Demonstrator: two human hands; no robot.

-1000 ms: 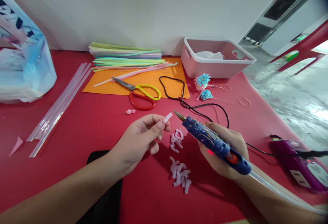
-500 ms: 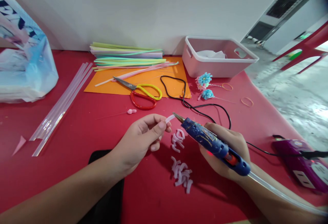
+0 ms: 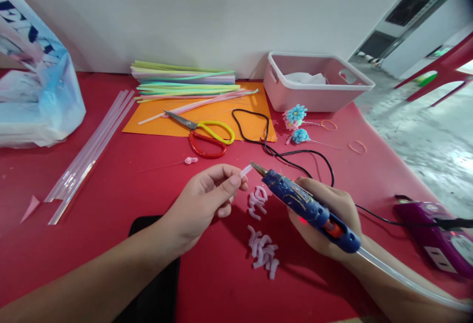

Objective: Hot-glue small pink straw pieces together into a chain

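My left hand (image 3: 209, 197) pinches a short pink straw piece (image 3: 245, 170) between thumb and forefinger, above the red table (image 3: 121, 175). My right hand (image 3: 330, 217) grips a blue glue gun (image 3: 308, 207), whose metal nozzle touches the free end of that piece. A clear glue stick juts from the gun's back. Below and between the hands lie two small heaps of curled pink straw pieces (image 3: 263, 253), the upper pink heap (image 3: 256, 200) close to the nozzle.
Scissors (image 3: 201, 133) and coloured straws (image 3: 185, 82) lie on an orange sheet (image 3: 207, 113). Clear glue sticks (image 3: 90, 153) and a plastic bag (image 3: 35, 91) sit left. A white basket (image 3: 318, 84), two blue straw flowers (image 3: 294, 123), rubber bands, the gun's black cord and a purple power strip (image 3: 436, 237) are right.
The glue gun's nozzle has closed the small gap and now meets the end of the straw piece. My left hand has stayed almost still.
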